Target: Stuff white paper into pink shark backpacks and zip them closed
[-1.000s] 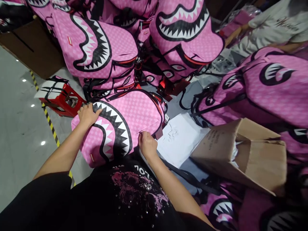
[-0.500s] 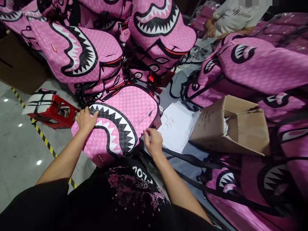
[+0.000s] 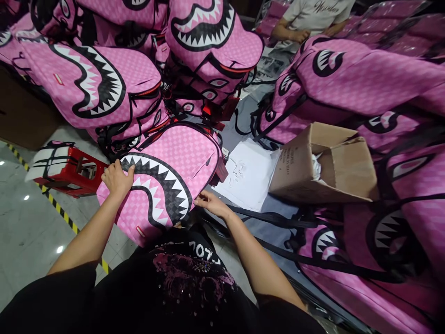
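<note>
A pink checkered backpack (image 3: 186, 146) with a printed black-and-white shark mouth lies tilted before me, front panel up. My left hand (image 3: 118, 177) grips its left side, thumb on the panel and fingers curled over the edge. At the backpack's lower right edge is my right hand (image 3: 211, 202), thumb and forefinger pinched together at the seam. Whatever lies between those fingertips is too small to make out. A slanted zip pocket shows on the upper right of the panel, and dark red tags (image 3: 221, 170) hang beside it.
White paper sheets (image 3: 248, 181) with small bits on them lie on the grey table, beside an opened cardboard box (image 3: 292, 167). More pink backpacks (image 3: 100, 83) are piled at left and right. A red-and-white stool (image 3: 66, 167) stands left. Across the table is another person (image 3: 313, 21).
My right hand has moved left and down to the backpack's edge, and its fingers have come together there. My left hand keeps its hold. The view has shifted slightly.
</note>
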A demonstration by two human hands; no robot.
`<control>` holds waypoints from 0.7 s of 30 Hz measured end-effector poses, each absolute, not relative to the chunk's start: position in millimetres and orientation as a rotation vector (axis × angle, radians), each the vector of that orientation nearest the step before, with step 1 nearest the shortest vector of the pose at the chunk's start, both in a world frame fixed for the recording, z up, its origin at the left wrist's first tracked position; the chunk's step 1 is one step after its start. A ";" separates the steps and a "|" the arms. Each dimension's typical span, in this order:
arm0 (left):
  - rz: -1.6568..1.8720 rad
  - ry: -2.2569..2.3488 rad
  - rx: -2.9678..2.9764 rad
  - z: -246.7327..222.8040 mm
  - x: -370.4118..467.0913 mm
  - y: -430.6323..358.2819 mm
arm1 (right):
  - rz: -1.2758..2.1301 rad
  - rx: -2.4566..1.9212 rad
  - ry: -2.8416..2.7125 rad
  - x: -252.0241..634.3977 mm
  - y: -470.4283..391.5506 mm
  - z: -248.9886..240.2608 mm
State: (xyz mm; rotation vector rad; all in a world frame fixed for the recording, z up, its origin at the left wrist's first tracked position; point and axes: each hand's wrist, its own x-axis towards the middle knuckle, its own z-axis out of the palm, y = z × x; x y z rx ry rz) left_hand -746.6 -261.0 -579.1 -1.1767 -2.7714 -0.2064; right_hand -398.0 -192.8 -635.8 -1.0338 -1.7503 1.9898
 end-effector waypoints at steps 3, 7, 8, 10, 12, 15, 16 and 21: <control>-0.208 -2.757 -1.171 -583.0 -748.2 -261.7 | 2.016 -1.018 -1.665 -398.2 -191.3 -638.8; -0.211 -2.746 -1.165 -588.2 -749.7 -262.1 | 2.130 -0.916 -1.637 -398.7 -187.9 -642.0; -0.214 -2.742 -1.165 -589.3 -750.2 -262.1 | 2.122 -0.890 -1.673 -399.4 -188.8 -642.8; -0.220 -2.737 -1.165 -591.4 -751.1 -262.4 | 1.992 -0.883 -1.784 -401.2 -195.0 -645.5; -0.222 -2.734 -1.168 -592.8 -751.4 -262.7 | 1.711 -0.920 -1.937 -401.5 -206.0 -650.5; -0.214 -2.716 -1.165 -593.8 -748.9 -263.7 | 1.125 -0.946 -2.218 -394.3 -215.5 -661.1; -0.212 -2.706 -1.165 -594.1 -747.2 -264.2 | 0.939 -0.942 -2.288 -390.2 -211.5 -664.1; -0.252 -2.721 -1.147 -594.9 -742.7 -265.4 | 0.377 -1.274 -2.092 -380.1 -124.9 -645.1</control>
